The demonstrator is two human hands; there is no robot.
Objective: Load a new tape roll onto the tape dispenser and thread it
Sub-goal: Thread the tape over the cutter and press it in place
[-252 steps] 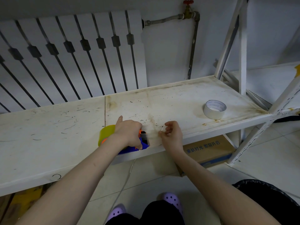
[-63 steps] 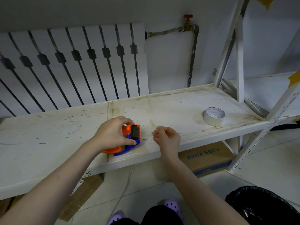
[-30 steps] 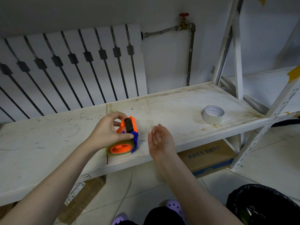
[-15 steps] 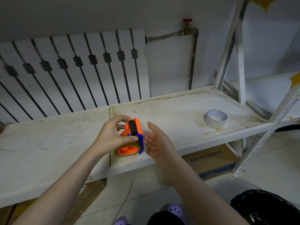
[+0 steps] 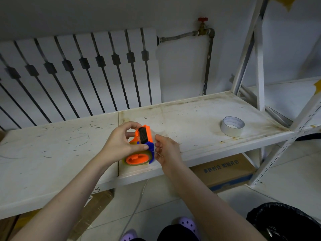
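Head view: a person's two bare hands work over a scuffed white shelf [image 5: 57, 153] that crosses the middle of the frame
Left hand [image 5: 119, 145]: left of centre, curled around the tape dispenser [image 5: 141, 146], thumb pressed on its near side and fingers over the top; a firm hold on the dispenser body
Tape dispenser: orange and blue, at the centre of the frame, raised at the shelf's near edge; whether its base touches the shelf I cannot tell
Long axis: runs from the orange hub low and near up to the black roller end high and far
Tape roll [image 5: 138, 161]: already seated on the orange hub, a thin clear yellowish band showing around its lower rim
Right hand [image 5: 167, 151]: just right of the dispenser, fingers loosely bent toward its blue edge, fingertips at or almost on it; whether they pinch a free tape end is too fine to tell
Key relation: the dispenser lies directly left of the right hand, so this free hand is best placed to find the tape end and draw it up toward the roller
Step judged: loading looks done, threading in hand
Spare roll [image 5: 232, 126]: silvery-white, lying flat on the shelf well apart at right, untouched
Risk: clear tape end is hard to see and may stick back on the roll
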